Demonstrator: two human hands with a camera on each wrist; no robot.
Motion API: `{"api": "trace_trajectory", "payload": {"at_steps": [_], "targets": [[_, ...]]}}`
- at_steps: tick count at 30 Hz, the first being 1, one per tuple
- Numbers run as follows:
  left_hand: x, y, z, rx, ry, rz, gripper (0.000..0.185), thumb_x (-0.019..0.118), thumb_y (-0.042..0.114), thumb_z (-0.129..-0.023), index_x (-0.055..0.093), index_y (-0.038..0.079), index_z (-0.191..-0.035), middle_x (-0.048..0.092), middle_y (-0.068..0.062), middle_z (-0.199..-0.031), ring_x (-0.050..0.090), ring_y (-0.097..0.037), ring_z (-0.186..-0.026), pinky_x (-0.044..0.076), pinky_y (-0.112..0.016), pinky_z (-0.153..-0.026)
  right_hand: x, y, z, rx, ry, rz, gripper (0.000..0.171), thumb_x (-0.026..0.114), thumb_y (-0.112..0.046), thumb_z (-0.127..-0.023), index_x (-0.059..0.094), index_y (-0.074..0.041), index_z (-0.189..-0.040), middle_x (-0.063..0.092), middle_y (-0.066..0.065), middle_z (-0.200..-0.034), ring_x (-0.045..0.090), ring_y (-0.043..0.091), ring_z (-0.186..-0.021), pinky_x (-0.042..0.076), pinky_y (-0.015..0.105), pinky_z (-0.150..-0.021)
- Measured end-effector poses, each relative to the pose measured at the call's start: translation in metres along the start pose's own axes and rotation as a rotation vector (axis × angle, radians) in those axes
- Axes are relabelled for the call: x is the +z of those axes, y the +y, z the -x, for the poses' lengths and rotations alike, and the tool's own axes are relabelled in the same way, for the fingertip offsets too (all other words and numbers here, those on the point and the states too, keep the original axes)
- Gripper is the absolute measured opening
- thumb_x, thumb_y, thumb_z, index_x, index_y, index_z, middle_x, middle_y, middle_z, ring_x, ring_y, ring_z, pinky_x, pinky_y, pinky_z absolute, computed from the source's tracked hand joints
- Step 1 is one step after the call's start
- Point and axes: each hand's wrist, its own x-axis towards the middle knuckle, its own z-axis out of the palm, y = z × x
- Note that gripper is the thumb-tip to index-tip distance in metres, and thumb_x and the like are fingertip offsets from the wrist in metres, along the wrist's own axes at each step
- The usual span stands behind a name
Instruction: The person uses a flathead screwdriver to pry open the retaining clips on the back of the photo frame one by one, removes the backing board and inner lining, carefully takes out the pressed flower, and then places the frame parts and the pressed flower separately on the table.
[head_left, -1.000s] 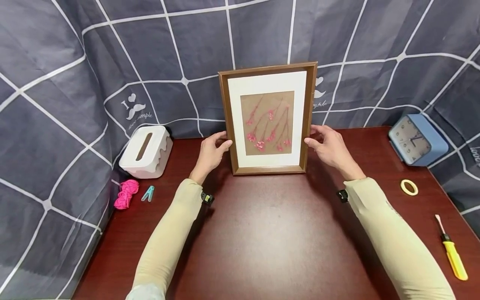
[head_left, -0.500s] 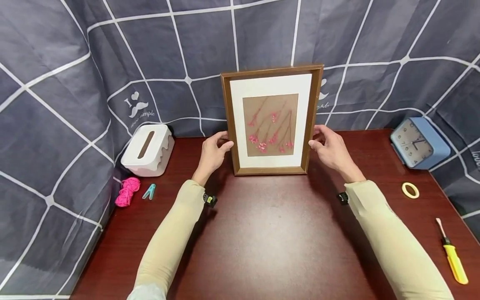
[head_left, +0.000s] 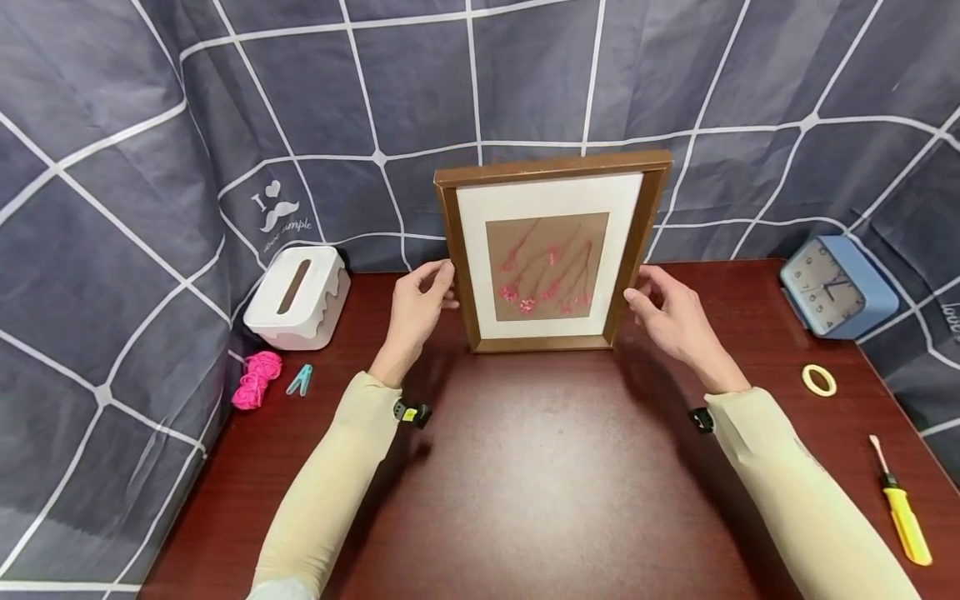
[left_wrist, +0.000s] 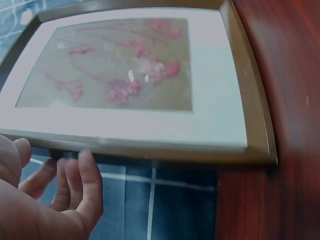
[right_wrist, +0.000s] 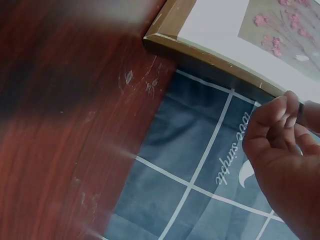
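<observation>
A brown wooden picture frame [head_left: 551, 343] holds a white mat and pink flower stems on tan. Its lower edge is on the dark red table [head_left: 555, 500], and its top leans toward me. My left hand [head_left: 415, 312] is at the left side, thumb by the front edge and fingers curved at the side; the left wrist view shows the fingertips [left_wrist: 87, 157] right at that edge. On the opposite side, my right hand [head_left: 678, 321] pinches the edge between thumb and bent fingers. The back of the frame is hidden.
To the left are a white tissue box [head_left: 315, 308], pink yarn [head_left: 257, 380] and a teal clothespin [head_left: 300, 380]. A blue clock [head_left: 840, 287], cream ring [head_left: 819, 380] and yellow-handled screwdriver [head_left: 906, 517] lie right. A grey checked cloth [head_left: 420, 83] hangs behind.
The picture frame's top has tipped forward toward me while its lower edge has stayed in place. Both hands have shifted with it, the left thumb moving higher along the side.
</observation>
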Motion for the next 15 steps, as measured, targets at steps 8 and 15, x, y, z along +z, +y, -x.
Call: {"api": "trace_trajectory", "payload": {"at_steps": [8,15], "targets": [[-0.004,0.019,0.025,-0.192,-0.089,0.34,0.036,0.058,0.02,-0.114,0.062,0.002,-0.145,0.075,0.004,-0.076,0.068,-0.008,-0.061,0.061,-0.017,-0.057,-0.006,-0.005,0.017,0.054,-0.03,-0.088,0.024,0.061,-0.015,-0.112,0.067,0.001,-0.128,0.075,0.001,-0.081,0.066,0.004,-0.059,0.056,0.012,-0.064],[-0.006,0.041,0.044,-0.377,-0.047,0.485,0.009,0.056,0.019,-0.113,0.063,0.013,-0.111,0.074,0.0,-0.073,0.068,-0.009,-0.06,0.057,-0.012,-0.053,-0.011,-0.02,0.033,0.109,-0.07,-0.214,0.016,0.058,-0.009,-0.112,0.066,0.004,-0.119,0.073,-0.021,-0.076,0.069,0.006,-0.06,0.062,0.017,-0.057]]}}
